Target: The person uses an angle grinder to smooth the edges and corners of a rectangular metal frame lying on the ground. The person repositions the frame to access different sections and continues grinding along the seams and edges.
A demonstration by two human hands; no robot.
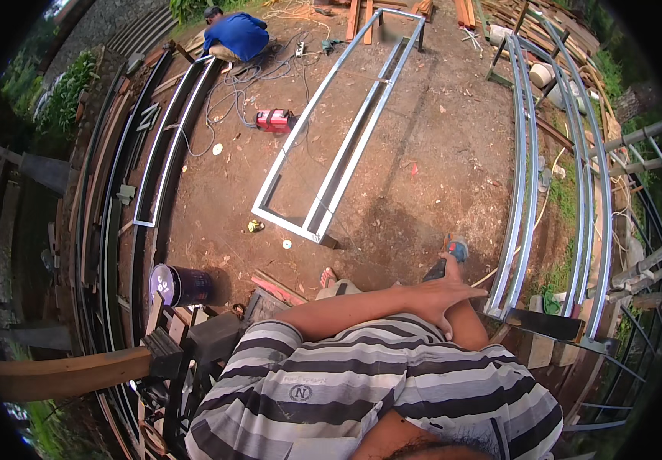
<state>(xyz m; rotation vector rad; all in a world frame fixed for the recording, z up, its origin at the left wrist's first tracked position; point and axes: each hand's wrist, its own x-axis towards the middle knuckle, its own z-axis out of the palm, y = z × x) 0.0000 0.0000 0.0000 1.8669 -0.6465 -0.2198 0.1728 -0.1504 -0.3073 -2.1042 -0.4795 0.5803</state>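
My right hand [451, 268] is wrapped around a blue and black power tool, which looks like an angle grinder [458, 250], held low over the dirt to the right of my feet. Across my body reaches my left arm, and my left hand [438, 297] lies over the right forearm with thumb and fingers spread, holding nothing. Whether it presses on the forearm I cannot tell. In front of me a long silvery metal frame [292, 223] stretches away over the ground. The right palm and part of the tool's body are hidden.
Long metal frames stand at the right [516, 153] and left [144, 222]. A purple bucket [185, 286] is near my left. On the ground are a red machine [272, 120], grey cables [227, 100] and a yellow tape measure [256, 226]. A person in blue [239, 36] crouches far left.
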